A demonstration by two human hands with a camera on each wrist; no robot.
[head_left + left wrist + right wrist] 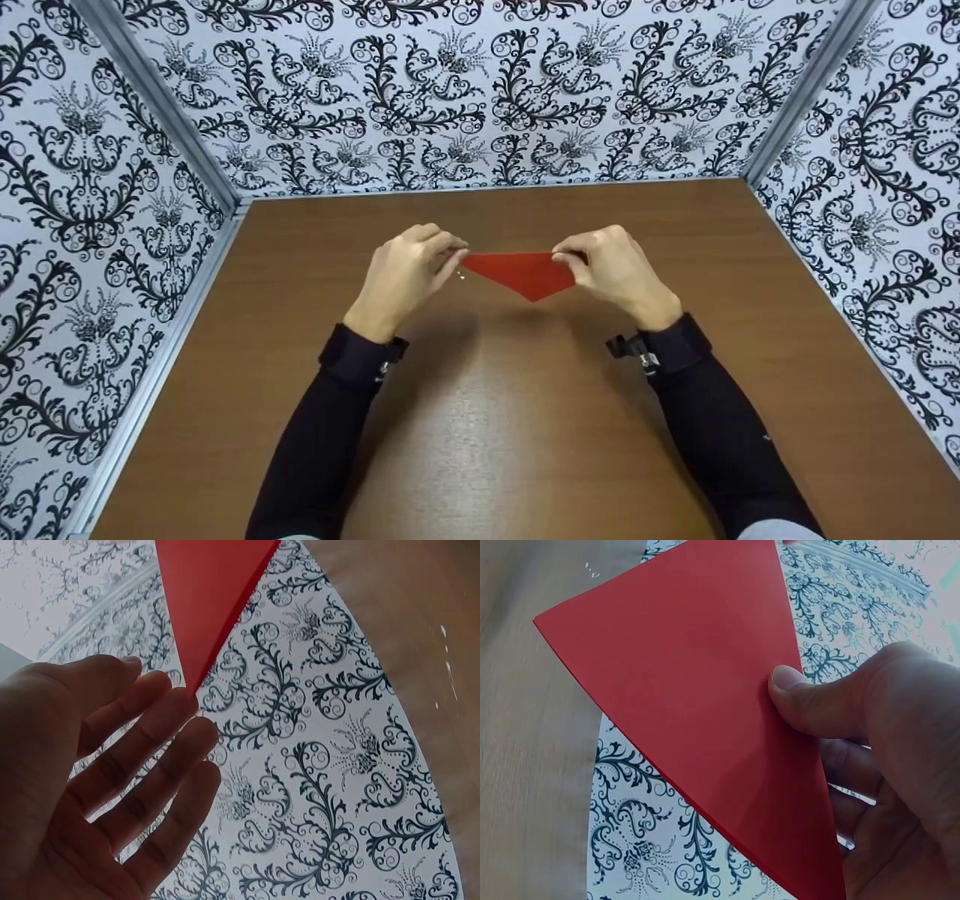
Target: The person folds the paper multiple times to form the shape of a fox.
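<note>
One right grip (615,270) pinches one red paper triangle (697,690). Only the left wrist view shows the single left grip (409,274) slack, fingers loosely extended at the triangle's corner.

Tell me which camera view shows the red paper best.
The right wrist: the paper fills much of that view. The head view shows it small and partly hidden by the right hand; the left wrist view shows only one pointed end.

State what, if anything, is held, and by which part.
Red triangular sheet: the right hand pinches its top edge, toward the right. The left hand touches the left corner; a pinch there cannot be told.
</note>
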